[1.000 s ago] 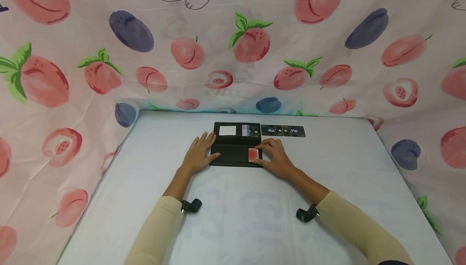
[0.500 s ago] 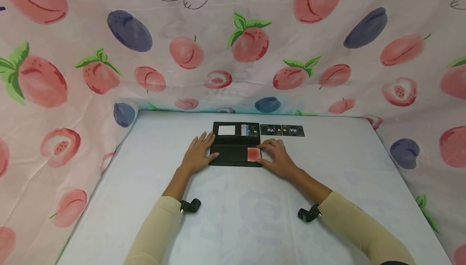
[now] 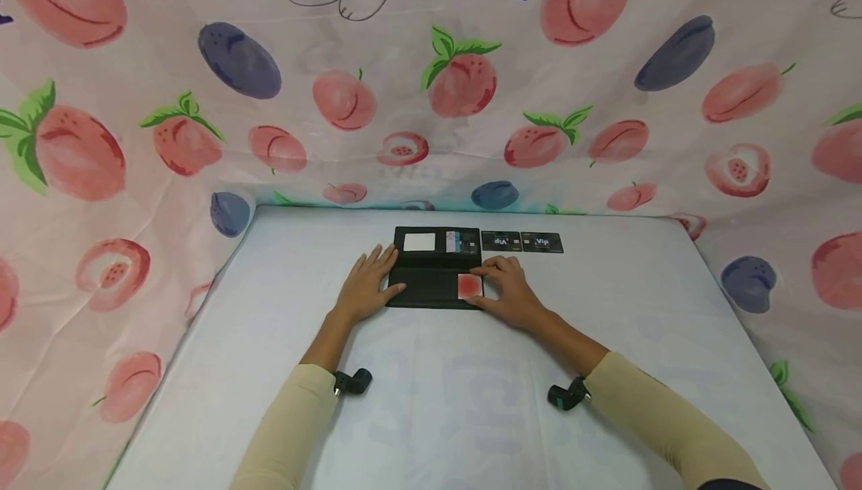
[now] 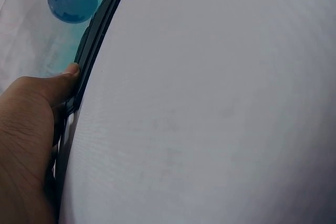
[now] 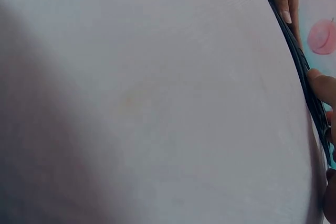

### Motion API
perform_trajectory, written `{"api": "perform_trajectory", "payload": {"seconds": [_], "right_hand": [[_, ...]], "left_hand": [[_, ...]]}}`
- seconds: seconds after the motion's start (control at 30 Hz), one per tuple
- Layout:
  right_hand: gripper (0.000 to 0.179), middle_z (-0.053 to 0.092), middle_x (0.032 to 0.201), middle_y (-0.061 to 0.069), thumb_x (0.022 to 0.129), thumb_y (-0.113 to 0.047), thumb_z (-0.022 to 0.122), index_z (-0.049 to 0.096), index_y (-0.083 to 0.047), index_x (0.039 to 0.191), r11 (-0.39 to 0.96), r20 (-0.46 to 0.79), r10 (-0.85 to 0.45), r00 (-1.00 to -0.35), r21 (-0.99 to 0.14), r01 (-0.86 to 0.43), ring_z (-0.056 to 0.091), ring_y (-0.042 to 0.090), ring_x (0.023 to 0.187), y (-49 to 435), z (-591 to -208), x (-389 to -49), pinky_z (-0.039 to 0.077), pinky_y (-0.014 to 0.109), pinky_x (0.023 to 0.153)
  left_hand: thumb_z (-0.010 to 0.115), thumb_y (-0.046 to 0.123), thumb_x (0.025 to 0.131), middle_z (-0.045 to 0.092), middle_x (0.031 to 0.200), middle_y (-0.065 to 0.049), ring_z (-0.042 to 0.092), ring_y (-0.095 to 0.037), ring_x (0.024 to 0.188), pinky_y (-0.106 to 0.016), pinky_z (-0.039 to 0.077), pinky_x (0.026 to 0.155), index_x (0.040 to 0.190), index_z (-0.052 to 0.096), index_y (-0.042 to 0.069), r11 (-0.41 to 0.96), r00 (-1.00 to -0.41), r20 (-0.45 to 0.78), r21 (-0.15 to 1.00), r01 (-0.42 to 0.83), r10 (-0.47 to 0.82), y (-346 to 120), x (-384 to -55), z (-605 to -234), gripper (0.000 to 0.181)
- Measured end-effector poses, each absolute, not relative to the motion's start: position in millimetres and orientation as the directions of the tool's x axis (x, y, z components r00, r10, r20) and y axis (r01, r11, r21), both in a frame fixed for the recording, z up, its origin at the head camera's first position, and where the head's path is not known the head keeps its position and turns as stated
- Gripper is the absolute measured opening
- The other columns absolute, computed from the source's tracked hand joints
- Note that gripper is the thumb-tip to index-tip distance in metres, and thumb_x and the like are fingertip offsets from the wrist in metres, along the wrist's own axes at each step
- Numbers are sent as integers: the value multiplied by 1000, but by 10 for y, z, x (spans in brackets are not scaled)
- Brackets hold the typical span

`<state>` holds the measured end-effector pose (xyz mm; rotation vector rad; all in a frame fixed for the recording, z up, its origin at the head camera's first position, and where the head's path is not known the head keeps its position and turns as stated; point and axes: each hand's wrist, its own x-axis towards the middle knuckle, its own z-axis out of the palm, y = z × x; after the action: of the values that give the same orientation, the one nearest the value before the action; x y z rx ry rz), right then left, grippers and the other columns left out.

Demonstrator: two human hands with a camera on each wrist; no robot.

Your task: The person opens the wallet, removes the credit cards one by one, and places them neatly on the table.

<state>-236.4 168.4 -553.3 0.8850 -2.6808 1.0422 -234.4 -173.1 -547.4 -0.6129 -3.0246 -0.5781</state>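
A black wallet (image 3: 423, 285) lies unfolded flat, its upper half holding a white panel (image 3: 420, 242) and a partly tucked card (image 3: 461, 242). My left hand (image 3: 364, 285) rests along the wallet's left side with fingers straight and the thumb over its lower half; the left wrist view shows that thumb (image 4: 65, 80) on the wallet's edge. At the right end of the lower half is a small red card (image 3: 470, 286) with a pale border. My right hand (image 3: 513, 294) pinches it between the index finger above and the thumb below.
Two black cards marked "Vip" (image 3: 501, 242) lie side by side just right of the wallet's upper half. A white cloth (image 3: 431, 400) covers the table. Behind it hangs a peach-printed curtain (image 3: 404, 101). Each wrist carries a small black camera (image 3: 353, 381).
The right thumb and index finger have shifted slightly left along the red card. My left hand and the wallet stay where they were.
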Motion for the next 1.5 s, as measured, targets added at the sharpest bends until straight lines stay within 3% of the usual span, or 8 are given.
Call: {"api": "perform_trajectory", "payload": {"seconds": [0.67, 0.93, 1.5], "right_hand": [[53, 59, 126, 13, 85, -29, 90, 74, -8, 130, 588, 282, -480, -831, -599, -543, 45, 31, 114, 1707, -5494, -2359, 41, 52, 95], [63, 59, 127, 15, 82, -30, 92, 71, -4, 135, 575, 302, -483, -822, -598, -558, 45, 32, 115, 1688, -5484, -2357, 44, 52, 95], [53, 58, 127, 14, 85, -28, 90, 74, -7, 132, 604, 251, -460, -851, -614, -508, 44, 32, 117, 1686, -5471, -2327, 44, 51, 97]], "left_hand": [[60, 48, 104, 23, 173, -11, 13, -34, 160, -51, 7, 129, 165, 30, 4, 852, -922, 58, 363, 376, 382, -1729, -2345, -5459, 81], [60, 47, 104, 23, 172, -11, 14, -34, 160, -51, 7, 129, 164, 31, 3, 849, -921, 60, 368, 378, 384, -1740, -2344, -5442, 80], [60, 47, 104, 25, 172, -12, 15, -34, 160, -51, 7, 129, 165, 31, 3, 851, -921, 77, 360, 383, 382, -1736, -2333, -5462, 81]]}}
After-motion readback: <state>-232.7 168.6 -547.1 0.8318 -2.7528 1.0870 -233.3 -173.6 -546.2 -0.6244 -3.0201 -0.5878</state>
